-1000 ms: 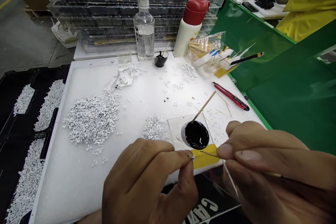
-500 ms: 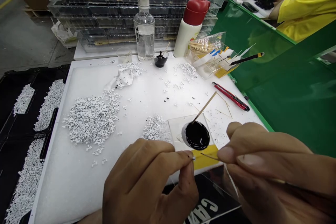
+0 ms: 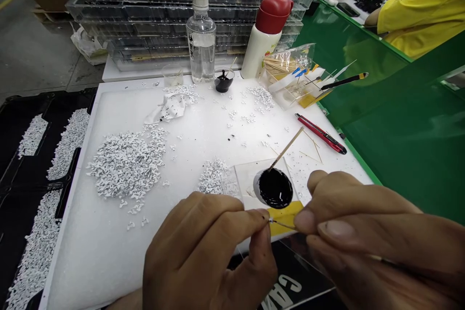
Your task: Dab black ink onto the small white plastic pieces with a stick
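Observation:
Between thumb and forefinger, my left hand (image 3: 210, 247) pinches a tiny white piece (image 3: 271, 220), mostly hidden by the fingertips. My right hand (image 3: 374, 237) is closed round a thin wooden stick (image 3: 285, 225), whose fine tip meets the white piece. Just beyond the fingertips stands a small cup of black paint (image 3: 275, 189) with a wooden stick (image 3: 288, 147) leaning in it. The cup sits on a clear plastic block (image 3: 244, 181) with yellow tape (image 3: 286, 214) along its near side. Left of the block lies a small heap of white pieces (image 3: 213, 177).
A large pile of white pieces (image 3: 127, 164) covers the left of the white table. Behind stand a clear bottle (image 3: 202, 53), a black-stained cup (image 3: 223, 82) and a red-capped flask (image 3: 263, 38). A red utility knife (image 3: 321, 134) lies right. A person's yellow sleeve (image 3: 425, 19) shows beyond the green partition (image 3: 410, 135).
My right hand has moved left, bringing the stick's tip from a small gap away up to the white piece. My left hand keeps its pinch, almost unmoved.

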A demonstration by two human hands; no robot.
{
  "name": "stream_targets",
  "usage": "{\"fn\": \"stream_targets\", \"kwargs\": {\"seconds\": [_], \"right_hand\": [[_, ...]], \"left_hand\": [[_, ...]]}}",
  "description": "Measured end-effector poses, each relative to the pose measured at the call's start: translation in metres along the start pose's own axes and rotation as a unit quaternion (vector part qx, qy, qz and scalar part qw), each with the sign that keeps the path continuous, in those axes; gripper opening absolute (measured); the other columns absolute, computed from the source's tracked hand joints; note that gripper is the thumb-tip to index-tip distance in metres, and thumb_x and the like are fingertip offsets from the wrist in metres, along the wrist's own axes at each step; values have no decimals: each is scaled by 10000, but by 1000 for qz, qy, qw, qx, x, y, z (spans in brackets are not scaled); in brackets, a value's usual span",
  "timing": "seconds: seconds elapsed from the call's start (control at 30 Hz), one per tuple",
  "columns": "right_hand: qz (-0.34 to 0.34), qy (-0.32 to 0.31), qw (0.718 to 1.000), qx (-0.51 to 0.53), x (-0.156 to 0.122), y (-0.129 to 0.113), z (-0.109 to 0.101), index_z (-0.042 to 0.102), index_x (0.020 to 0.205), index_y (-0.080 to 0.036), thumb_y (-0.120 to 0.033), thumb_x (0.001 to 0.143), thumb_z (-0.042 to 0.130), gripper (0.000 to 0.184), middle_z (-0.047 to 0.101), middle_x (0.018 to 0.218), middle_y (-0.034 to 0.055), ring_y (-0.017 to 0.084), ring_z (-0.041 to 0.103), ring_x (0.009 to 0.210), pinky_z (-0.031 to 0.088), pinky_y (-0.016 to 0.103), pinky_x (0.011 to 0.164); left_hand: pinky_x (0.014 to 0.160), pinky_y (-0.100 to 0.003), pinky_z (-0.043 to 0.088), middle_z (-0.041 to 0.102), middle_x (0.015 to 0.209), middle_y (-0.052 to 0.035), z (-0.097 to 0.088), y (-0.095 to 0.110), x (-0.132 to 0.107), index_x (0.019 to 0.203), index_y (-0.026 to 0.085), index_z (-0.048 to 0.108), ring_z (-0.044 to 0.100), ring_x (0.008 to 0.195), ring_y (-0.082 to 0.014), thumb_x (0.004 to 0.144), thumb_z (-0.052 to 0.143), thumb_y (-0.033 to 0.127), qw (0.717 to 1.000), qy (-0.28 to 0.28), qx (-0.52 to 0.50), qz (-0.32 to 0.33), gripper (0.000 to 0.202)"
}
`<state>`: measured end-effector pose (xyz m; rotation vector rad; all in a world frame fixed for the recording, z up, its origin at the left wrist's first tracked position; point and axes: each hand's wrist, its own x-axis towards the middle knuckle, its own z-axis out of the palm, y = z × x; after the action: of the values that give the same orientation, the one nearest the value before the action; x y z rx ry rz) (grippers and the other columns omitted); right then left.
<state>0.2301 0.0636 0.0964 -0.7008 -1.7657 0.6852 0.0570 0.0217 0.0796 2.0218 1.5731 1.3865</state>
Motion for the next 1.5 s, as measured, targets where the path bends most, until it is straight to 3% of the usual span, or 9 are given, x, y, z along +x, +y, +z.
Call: {"fn": "stream_targets", "kwargs": {"seconds": [0.1, 0.3, 0.47, 0.6, 0.93, 1.03, 1.17, 1.33, 1.5], "right_hand": [[-8, 15, 1000, -4, 1, -1, 1, 705, 1039, -256, -45, 826, 858, 336, 774, 966, -6, 102, 728, 741, 664, 235, 680], [-5, 39, 999, -13, 4, -4, 5, 720, 1023, -268, -162, 928, 755, 146, 776, 878, 16, 109, 727, 675, 648, 228, 607], [2, 16, 998, -64, -2, -3, 2, 691, 1104, -301, -162, 872, 861, 320, 783, 912, -15, 141, 718, 631, 689, 307, 659], [7, 22, 994, -106, -8, -1, -3, 685, 1119, -286, -263, 914, 845, 261, 768, 856, -11, 144, 708, 606, 702, 326, 730], [-36, 23, 997, -67, 0, -4, 5, 740, 1204, -377, -32, 819, 869, 533, 775, 1004, -23, 135, 731, 718, 667, 282, 662], [-33, 11, 997, -72, -2, -4, 4, 741, 1229, -406, -58, 844, 855, 532, 779, 996, -25, 133, 726, 691, 663, 292, 658], [-30, 3, 996, -78, -5, -1, -2, 746, 1223, -417, -85, 866, 841, 497, 779, 1012, -23, 132, 724, 681, 654, 303, 662], [-34, -13, 996, -78, -7, 1, -3, 737, 1241, -403, -100, 884, 832, 478, 775, 1046, -16, 124, 722, 712, 650, 292, 691], [-29, -8, 996, -81, -2, -3, -2, 751, 1193, -414, -95, 854, 861, 479, 783, 1028, -38, 117, 731, 707, 654, 277, 701]], "left_hand": [[673, -269, 610, 758, 833, 55, 3, 2, -2, 927, 251, 698, 694, 721, -116, 1035, 681, 300, 1000, 11, 13, -24, 120], [658, -278, 606, 758, 823, 40, 4, 2, -5, 919, 238, 703, 695, 707, -122, 1026, 688, 260, 999, 22, 4, -22, 110], [661, -282, 606, 761, 823, 40, 4, 1, -4, 929, 240, 702, 700, 715, -124, 1028, 689, 270, 1000, 21, 0, -20, 104], [656, -289, 607, 758, 814, 28, 2, 2, -1, 922, 216, 717, 697, 714, -132, 976, 724, 171, 1000, 9, -8, -9, 70], [664, -285, 609, 760, 833, 54, 4, 3, -6, 944, 261, 690, 701, 715, -119, 1043, 679, 315, 999, 19, 3, -27, 113], [658, -297, 614, 760, 821, 34, 4, 1, -4, 941, 243, 698, 706, 712, -131, 1029, 690, 262, 1000, 13, -2, -25, 90], [598, -258, 598, 746, 772, 45, 8, -7, -3, 925, 237, 692, 696, 667, -113, 1023, 690, 268, 999, 35, -1, 32, 102], [688, -250, 613, 746, 819, 83, 6, -2, -5, 928, 270, 678, 699, 720, -91, 1061, 657, 337, 999, 15, 2, -49, 151], [679, -283, 623, 749, 814, 41, 5, 2, -4, 928, 237, 689, 713, 732, -126, 1022, 705, 277, 999, 24, -7, -25, 104]]}}
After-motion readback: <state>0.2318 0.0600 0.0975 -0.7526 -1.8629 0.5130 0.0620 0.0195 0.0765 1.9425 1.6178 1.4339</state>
